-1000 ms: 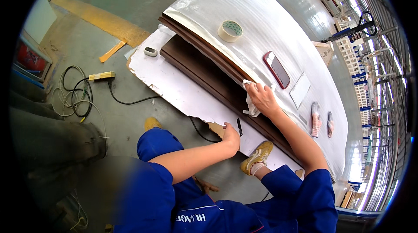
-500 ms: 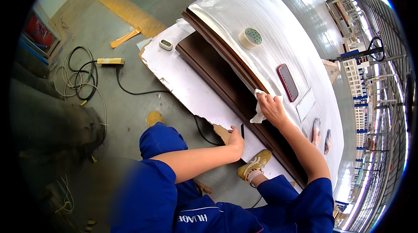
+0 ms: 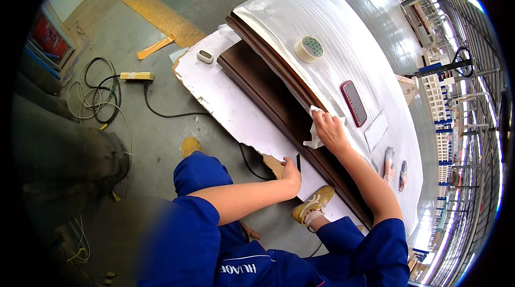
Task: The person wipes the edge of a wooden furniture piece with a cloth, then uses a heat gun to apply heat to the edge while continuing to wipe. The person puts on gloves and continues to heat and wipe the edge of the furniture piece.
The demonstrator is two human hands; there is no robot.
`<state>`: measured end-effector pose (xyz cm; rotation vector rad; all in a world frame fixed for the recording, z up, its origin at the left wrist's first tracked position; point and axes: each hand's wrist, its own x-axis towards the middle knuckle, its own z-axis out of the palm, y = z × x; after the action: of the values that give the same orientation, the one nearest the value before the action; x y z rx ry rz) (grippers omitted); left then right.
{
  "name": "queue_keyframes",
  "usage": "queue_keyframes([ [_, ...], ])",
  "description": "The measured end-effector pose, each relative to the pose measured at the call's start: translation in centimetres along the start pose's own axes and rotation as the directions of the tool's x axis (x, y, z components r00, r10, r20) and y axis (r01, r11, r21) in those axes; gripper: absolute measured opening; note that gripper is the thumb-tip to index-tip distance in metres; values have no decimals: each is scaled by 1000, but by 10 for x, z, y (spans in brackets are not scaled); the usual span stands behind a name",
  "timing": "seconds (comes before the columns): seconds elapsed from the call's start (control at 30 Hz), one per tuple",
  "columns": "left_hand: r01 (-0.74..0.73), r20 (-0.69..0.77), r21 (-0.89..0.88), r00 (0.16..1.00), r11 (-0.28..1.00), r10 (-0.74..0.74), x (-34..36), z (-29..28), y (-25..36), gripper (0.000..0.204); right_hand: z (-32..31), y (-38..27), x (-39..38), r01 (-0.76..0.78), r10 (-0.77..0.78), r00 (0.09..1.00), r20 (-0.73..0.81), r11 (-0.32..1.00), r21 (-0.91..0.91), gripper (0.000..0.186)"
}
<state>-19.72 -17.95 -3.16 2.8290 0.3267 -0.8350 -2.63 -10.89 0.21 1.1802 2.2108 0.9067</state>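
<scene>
One white board [image 3: 209,86]: laid under the lower brown panel [image 3: 252,80], edge pretty chewed up
Left hand [image 3: 290,174]: held beside a black strip [image 3: 299,162], grip can't be told tbh
White rag [image 3: 313,142]: held at the upper brown panel [image 3: 272,60]'s edge
Right hand [image 3: 329,130]: closed around that rag

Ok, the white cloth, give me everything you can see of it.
The white cloth is thin, soft-looking and crumpled, plain white; fabric or paper, I can't tell which. The right hand grips it with the fingers over its top, hiding much of it. The upper end is bunched at the brown edge of the upper board; a loose, creased flap hangs below the fingers in front of the dark gap. White also shows right of the hand, but whether it's cloth or wrapping is unclear.
</scene>
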Motion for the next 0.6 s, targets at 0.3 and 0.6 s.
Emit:
queue_keyframes([
  [0.3,-54,71,6,996,999,53,-1,-2,-6,47,4,-3,14,-18,18,1000,-4,998,-55,47],
  [0.6,-34,19,-22,999,999,34,-13,-10,-11,46,9,3,-34,50,-48,995,93,999,-16,49],
])
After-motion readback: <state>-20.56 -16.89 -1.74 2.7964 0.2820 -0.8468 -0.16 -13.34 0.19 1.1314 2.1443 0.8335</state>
